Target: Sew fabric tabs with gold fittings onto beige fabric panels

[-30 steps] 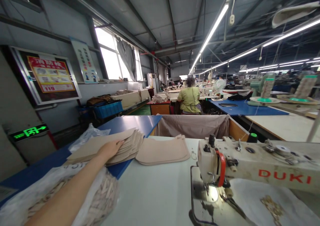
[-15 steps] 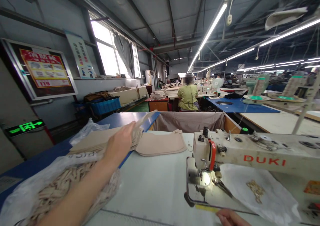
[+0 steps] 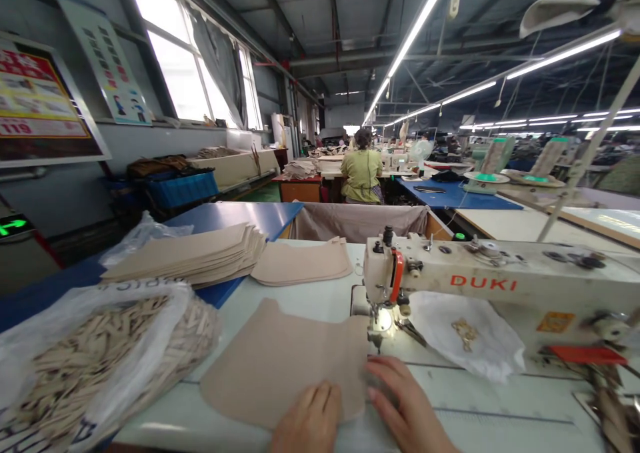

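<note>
A beige cut fabric piece (image 3: 280,359) lies flat on the white sewing table (image 3: 480,406) in front of me, its right edge near the needle of the white DUKI sewing machine (image 3: 480,279). My left hand (image 3: 307,426) rests flat on the piece's near edge, fingers stretched out. My right hand (image 3: 407,409) lies flat beside it at the piece's right edge, below the lit needle area (image 3: 383,323).
A stack of beige pieces (image 3: 195,256) sits on the blue table at left, another pile (image 3: 303,263) beside it. A clear bag of small beige strips (image 3: 105,353) lies at near left. A white plastic sheet with metal bits (image 3: 467,336) lies under the machine arm. A person in yellow-green sits ahead.
My left hand left the stack and brought one beige piece down onto the table before the machine. My right hand came into view beside it. The view tilted down.
</note>
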Motion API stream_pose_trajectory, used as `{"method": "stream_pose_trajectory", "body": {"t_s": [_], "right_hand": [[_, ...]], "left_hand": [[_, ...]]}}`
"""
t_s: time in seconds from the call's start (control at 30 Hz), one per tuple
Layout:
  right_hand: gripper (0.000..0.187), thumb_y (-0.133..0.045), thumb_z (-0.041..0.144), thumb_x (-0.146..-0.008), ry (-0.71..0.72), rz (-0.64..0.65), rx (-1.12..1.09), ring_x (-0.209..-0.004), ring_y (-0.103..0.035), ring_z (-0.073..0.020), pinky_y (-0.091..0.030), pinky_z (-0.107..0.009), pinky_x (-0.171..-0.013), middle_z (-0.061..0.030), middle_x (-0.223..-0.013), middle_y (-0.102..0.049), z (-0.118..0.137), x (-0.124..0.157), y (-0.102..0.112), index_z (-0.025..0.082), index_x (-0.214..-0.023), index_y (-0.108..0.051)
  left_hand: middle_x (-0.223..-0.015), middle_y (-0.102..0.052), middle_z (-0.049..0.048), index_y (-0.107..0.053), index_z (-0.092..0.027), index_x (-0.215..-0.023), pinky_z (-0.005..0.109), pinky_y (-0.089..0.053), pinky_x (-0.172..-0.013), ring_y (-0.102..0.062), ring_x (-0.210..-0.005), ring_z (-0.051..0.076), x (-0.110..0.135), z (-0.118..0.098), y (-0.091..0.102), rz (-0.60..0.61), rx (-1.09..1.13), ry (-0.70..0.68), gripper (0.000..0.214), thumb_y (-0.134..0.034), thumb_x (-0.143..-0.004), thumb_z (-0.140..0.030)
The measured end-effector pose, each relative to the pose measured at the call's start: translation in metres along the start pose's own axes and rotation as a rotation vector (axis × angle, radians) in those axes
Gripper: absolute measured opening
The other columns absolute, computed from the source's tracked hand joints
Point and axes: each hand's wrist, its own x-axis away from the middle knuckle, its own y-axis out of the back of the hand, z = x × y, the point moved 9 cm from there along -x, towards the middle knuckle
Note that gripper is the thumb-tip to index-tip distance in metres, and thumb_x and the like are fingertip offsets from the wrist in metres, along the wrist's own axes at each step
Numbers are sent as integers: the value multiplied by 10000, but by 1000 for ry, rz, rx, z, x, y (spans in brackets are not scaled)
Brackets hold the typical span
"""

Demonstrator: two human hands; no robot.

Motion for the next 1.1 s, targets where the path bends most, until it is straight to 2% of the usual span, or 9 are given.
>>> {"method": "stream_pose_trajectory", "body": {"t_s": [0.2,0.27,0.37,0.47,0.6,0.73,0.87,0.97,1.1], "right_hand": [[452,-559,137,-812,-24,215,224,-1285,-410,-268,-315,-455,-1098,-107,-1378,-470,20,-7,-22,156,-1263,-555],[459,-545,159,-830,-33,258,243,-1299,-394,-262,-305,-448,-1106,-100,-1398,-444,21,-7,-22,155,-1288,-531],[448,-534,182,-846,-38,272,252,-1304,-388,-255,-302,-439,-1109,-91,-1402,-439,23,-7,-18,162,-1293,-527],[450,-545,177,-839,-51,271,258,-1303,-390,-256,-299,-449,-1109,-89,-1401,-441,23,-8,-17,168,-1288,-531],[428,-564,154,-814,-23,229,270,-1274,-431,-257,-331,-449,-1092,-95,-1365,-487,21,-9,-18,179,-1241,-572],[405,-568,140,-795,128,137,341,-1204,-509,-263,-432,-428,-1019,-108,-1298,-551,18,-10,-22,181,-1197,-603],[382,-562,157,-793,436,9,498,-1108,-587,-268,-533,-379,-894,-130,-1224,-603,20,-7,-31,152,-1172,-615],[340,-583,221,-800,618,-103,560,-1028,-634,-264,-572,-336,-810,-132,-1163,-640,19,-3,-33,143,-1127,-639],[303,-554,263,-836,686,-154,570,-995,-651,-244,-575,-303,-792,-119,-1124,-663,13,1,-33,151,-1100,-650]], "left_hand": [[-1162,-643,94,-601,-171,-1154,338,-504,-815,-609,-972,252,1,-17,32,-174,-25,-230,467,-626,-779,-449],[-1259,-586,82,-567,-219,-1219,351,-463,-869,-572,-1062,257,3,-4,40,-232,-88,-260,499,-579,-805,-497],[-1381,-474,87,-486,-254,-1319,418,-384,-962,-468,-1212,293,-1,35,43,-263,-161,-125,527,-495,-853,-500],[-1376,-472,120,-462,-223,-1344,471,-379,-969,-458,-1229,315,-5,70,24,-151,-124,49,566,-420,-872,-532],[-1384,-454,132,-420,-194,-1369,486,-400,-976,-447,-1249,308,-2,76,-3,27,-35,115,616,-377,-879,-564],[-1411,-407,143,-408,-185,-1376,506,-391,-1001,-420,-1272,322,2,68,1,66,7,167,612,-377,-888,-552],[-1428,-384,119,-398,-201,-1380,496,-408,-1007,-406,-1287,302,6,61,9,87,54,176,577,-407,-896,-516],[-1371,-477,97,-477,-197,-1325,439,-448,-989,-474,-1239,253,13,78,36,-51,61,210,483,-401,-919,-448],[-1227,-608,98,-622,-174,-1143,389,-455,-982,-566,-1124,222,41,152,114,-378,57,435,416,-356,-924,-406]]}}
